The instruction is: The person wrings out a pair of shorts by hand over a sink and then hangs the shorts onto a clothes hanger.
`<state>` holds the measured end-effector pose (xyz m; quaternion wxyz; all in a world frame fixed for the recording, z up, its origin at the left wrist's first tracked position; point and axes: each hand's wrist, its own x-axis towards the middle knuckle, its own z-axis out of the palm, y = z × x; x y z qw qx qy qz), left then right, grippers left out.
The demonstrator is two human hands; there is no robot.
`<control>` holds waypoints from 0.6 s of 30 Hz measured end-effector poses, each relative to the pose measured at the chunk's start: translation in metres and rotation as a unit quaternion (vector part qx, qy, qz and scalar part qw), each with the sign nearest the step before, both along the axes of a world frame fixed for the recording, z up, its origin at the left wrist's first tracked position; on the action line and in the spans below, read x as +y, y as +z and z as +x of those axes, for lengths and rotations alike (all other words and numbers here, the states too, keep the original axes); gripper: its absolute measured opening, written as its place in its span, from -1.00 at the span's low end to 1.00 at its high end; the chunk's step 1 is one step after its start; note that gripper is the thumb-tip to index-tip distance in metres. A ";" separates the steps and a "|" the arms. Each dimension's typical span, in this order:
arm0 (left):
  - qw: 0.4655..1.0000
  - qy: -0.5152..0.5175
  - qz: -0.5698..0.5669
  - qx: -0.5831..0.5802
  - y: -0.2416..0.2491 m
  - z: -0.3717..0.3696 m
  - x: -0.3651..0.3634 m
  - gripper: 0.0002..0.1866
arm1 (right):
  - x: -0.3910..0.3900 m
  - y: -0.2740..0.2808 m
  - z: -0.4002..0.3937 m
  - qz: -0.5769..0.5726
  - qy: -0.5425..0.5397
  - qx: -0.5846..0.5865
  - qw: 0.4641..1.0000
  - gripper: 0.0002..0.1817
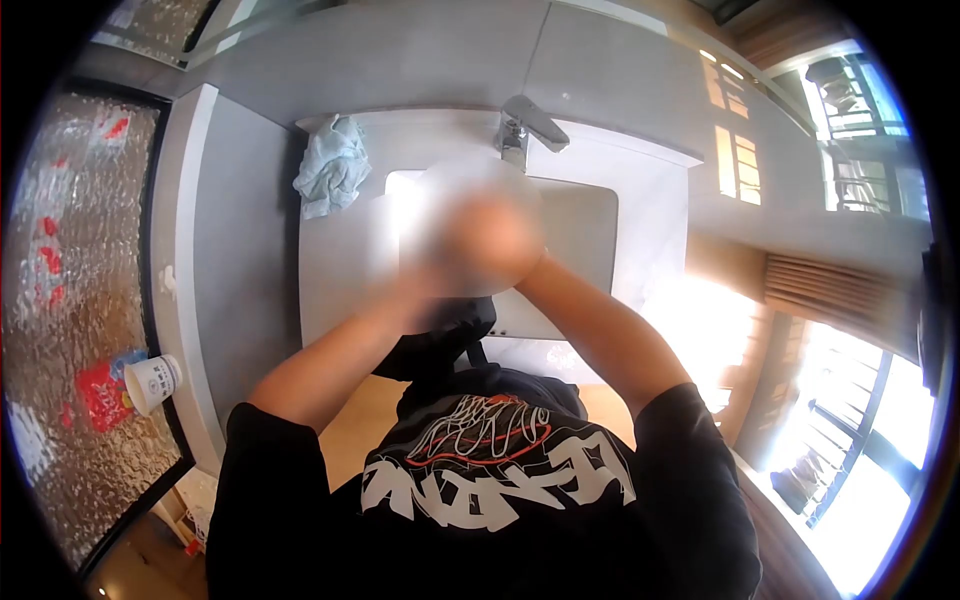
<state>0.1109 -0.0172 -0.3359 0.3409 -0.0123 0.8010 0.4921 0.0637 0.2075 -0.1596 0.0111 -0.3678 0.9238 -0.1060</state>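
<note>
Both hands are together over the white sink basin [585, 240], in front of the chrome faucet [528, 128]. A heavy blur covers them, so their fingers do not show. My right hand [503, 238] is the clearer patch, just below the faucet spout. Lower and to the left, my left hand [432, 282] fades into the blur, close to or touching the right one. Whether anything lies between the hands cannot be made out. Under my left wrist is a black object [440, 338] at the counter's front edge.
A crumpled light-blue cloth [334, 168] lies on the counter's back left corner. Textured glass in a dark frame stands at the left, with a white paper cup [153, 384] and a red packet [104, 394] by it. Bright windows [850, 420] are at the right.
</note>
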 end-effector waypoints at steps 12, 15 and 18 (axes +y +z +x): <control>0.820 0.268 0.283 -0.419 0.116 0.017 0.036 -0.47 | 0.008 -0.062 0.021 -0.197 -0.009 -0.074 0.978 -0.77; 0.813 0.236 0.320 -0.426 0.104 0.018 0.030 -0.41 | 0.011 -0.074 0.022 -0.233 -0.024 -0.077 0.969 -0.78; 0.814 0.203 0.361 -0.408 0.105 0.019 0.035 -0.38 | 0.011 -0.083 0.027 -0.272 -0.061 -0.089 0.956 -0.79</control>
